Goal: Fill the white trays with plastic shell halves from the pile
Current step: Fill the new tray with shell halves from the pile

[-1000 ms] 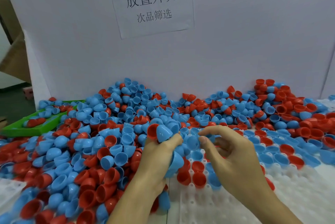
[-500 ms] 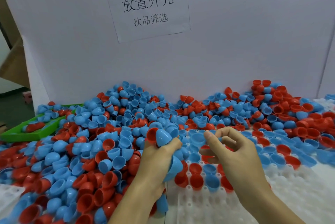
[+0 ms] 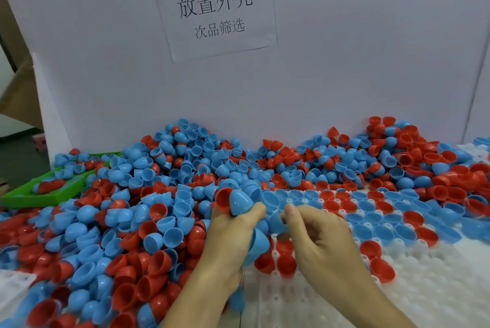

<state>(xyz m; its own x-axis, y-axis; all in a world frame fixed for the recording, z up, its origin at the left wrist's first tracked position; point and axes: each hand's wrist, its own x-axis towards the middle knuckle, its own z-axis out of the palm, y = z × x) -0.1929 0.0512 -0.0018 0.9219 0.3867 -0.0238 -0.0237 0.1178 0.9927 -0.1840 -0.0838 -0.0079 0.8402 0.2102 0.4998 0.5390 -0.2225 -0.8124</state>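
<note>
Some holes in the white tray (image 3: 413, 298) are being filled; many are waiting. Shells are being gripped by the left hand (image 3: 233, 232), one blue shell (image 3: 275, 221) pinched by the right hand (image 3: 318, 237).

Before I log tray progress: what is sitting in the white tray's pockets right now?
Red and blue shell halves fill the far rows of the white tray; the near pockets are bare. The hands and spilled pile cover its left and far edges.

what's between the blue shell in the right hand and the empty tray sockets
Nothing visible. The right hand pinches the blue shell half just above the white tray, whose bare sockets lie open directly below and nearer the person.
</note>
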